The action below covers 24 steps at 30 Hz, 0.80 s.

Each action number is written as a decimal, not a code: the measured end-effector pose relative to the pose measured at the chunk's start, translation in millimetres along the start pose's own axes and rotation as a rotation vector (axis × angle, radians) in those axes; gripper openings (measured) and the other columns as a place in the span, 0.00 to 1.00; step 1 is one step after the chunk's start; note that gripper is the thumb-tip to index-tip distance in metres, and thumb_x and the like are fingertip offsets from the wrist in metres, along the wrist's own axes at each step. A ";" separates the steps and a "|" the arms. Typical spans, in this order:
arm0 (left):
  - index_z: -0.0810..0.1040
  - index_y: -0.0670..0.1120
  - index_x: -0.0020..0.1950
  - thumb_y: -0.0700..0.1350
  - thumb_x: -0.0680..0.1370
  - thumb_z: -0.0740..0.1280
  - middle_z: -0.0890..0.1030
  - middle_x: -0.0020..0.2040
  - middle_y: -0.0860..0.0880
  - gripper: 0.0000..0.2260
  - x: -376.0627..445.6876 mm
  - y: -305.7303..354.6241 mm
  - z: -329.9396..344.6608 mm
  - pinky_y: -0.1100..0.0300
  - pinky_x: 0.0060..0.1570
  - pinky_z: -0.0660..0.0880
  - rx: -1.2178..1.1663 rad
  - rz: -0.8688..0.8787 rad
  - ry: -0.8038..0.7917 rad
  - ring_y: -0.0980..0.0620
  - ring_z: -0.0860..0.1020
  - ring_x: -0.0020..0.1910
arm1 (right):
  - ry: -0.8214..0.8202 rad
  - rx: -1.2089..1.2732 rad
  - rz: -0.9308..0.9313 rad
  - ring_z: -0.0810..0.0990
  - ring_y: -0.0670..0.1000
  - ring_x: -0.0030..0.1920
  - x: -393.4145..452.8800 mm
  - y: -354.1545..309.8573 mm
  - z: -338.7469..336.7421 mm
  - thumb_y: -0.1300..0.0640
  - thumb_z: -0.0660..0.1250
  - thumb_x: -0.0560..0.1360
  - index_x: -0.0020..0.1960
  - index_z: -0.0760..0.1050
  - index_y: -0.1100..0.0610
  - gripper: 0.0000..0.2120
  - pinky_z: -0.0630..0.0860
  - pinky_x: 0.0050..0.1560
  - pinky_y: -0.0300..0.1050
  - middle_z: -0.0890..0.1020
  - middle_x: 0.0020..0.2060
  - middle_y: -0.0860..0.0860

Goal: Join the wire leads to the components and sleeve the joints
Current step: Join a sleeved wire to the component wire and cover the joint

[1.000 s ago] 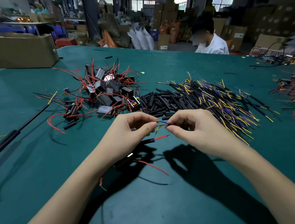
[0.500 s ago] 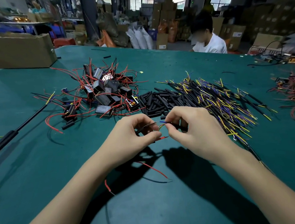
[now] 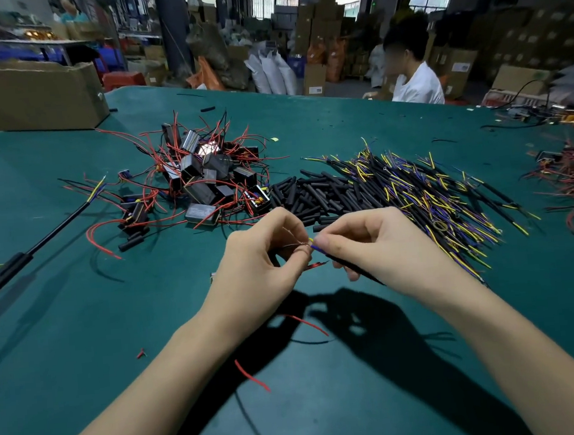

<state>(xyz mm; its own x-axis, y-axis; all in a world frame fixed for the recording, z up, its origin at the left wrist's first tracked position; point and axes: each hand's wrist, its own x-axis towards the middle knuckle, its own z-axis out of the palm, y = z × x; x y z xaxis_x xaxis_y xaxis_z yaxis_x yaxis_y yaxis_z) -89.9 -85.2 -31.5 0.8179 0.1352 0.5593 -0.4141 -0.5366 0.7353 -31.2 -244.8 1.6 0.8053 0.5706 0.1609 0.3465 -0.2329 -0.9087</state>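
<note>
Far off to the left of the hands, a cardboard box [image 3: 29, 97] sits at the far edge of the green surface [image 3: 82, 336]; its contents cannot be seen from here. Nearer, up and left of the left hand, lies a heap of black components [image 3: 203, 176] tangled in red leads.

The left hand [image 3: 258, 267] has its fingers curled, thumb and forefinger pinching fine bare wire ends; a red lead [image 3: 307, 323] trails below its wrist, and whatever it runs to is hidden under the palm. Just beyond the two hands lies a pile of black sleeve tubes [image 3: 311, 194].

The right hand [image 3: 373, 245] is likewise curled, pinching a black-sheathed cable [image 3: 355, 268] near its blue and yellow tips, which meet the left hand's wires between the fingertips. Up and right of it spreads the stock of similar cables [image 3: 431, 192].

These strands look light, thin and limp, and the bare ends probably fray or snap if bent hard. Best held on the insulation close to the stripped tips, so the ends stay steerable while twisting.
</note>
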 end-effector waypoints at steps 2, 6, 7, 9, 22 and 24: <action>0.75 0.47 0.41 0.35 0.73 0.70 0.80 0.35 0.54 0.08 0.8 0.7 0.4 0.52 0.38 0.77 0.013 0.008 0.012 0.55 0.80 0.37 | 0.020 -0.004 0.018 0.73 0.43 0.25 0.8 0.6 1.1 0.58 0.71 0.73 0.41 0.83 0.57 0.04 0.71 0.30 0.34 0.82 0.30 0.50; 0.77 0.45 0.42 0.37 0.73 0.71 0.81 0.37 0.54 0.05 0.8 0.3 1.0 0.63 0.39 0.74 0.057 0.008 0.029 0.57 0.79 0.39 | 0.043 -0.047 0.045 0.74 0.42 0.25 0.7 1.6 1.5 0.57 0.71 0.73 0.39 0.83 0.58 0.06 0.70 0.29 0.31 0.84 0.31 0.52; 0.77 0.46 0.43 0.38 0.73 0.71 0.81 0.38 0.54 0.05 0.3 0.2 1.3 0.64 0.38 0.73 0.059 -0.008 0.025 0.57 0.79 0.40 | 0.048 -0.043 0.049 0.74 0.41 0.25 0.6 1.8 1.5 0.58 0.70 0.73 0.38 0.83 0.58 0.06 0.69 0.28 0.30 0.84 0.31 0.51; 0.79 0.47 0.46 0.38 0.73 0.71 0.82 0.39 0.54 0.05 0.0 1.6 2.1 0.65 0.38 0.73 0.046 -0.035 -0.008 0.57 0.80 0.40 | 0.086 -0.044 0.042 0.74 0.41 0.26 0.8 3.4 2.5 0.61 0.70 0.73 0.36 0.81 0.58 0.07 0.70 0.29 0.32 0.83 0.29 0.51; 0.82 0.48 0.46 0.48 0.81 0.58 0.79 0.29 0.52 0.14 11.8 9.7 -8.3 0.67 0.31 0.69 -0.138 -0.501 -0.322 0.60 0.73 0.26 | 0.189 -0.145 -0.121 0.74 0.42 0.32 2.4 9.2 7.4 0.62 0.69 0.71 0.37 0.76 0.53 0.06 0.69 0.36 0.36 0.79 0.30 0.42; 0.83 0.50 0.44 0.46 0.79 0.62 0.75 0.27 0.56 0.10 15.1 7.1 -10.7 0.71 0.29 0.65 -0.171 -0.469 -0.282 0.63 0.70 0.25 | 0.191 -0.099 -0.129 0.75 0.43 0.33 2.1 7.2 7.7 0.63 0.70 0.71 0.37 0.77 0.53 0.07 0.71 0.37 0.39 0.79 0.31 0.43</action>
<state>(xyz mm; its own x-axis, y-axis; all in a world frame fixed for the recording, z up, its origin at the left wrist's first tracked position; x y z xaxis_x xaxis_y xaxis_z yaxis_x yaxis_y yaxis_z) -84.8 -78.0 -13.7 0.9949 0.0861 0.0517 -0.0208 -0.3270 0.9448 -30.7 -239.2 -7.5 0.8247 0.4434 0.3511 0.4897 -0.2491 -0.8356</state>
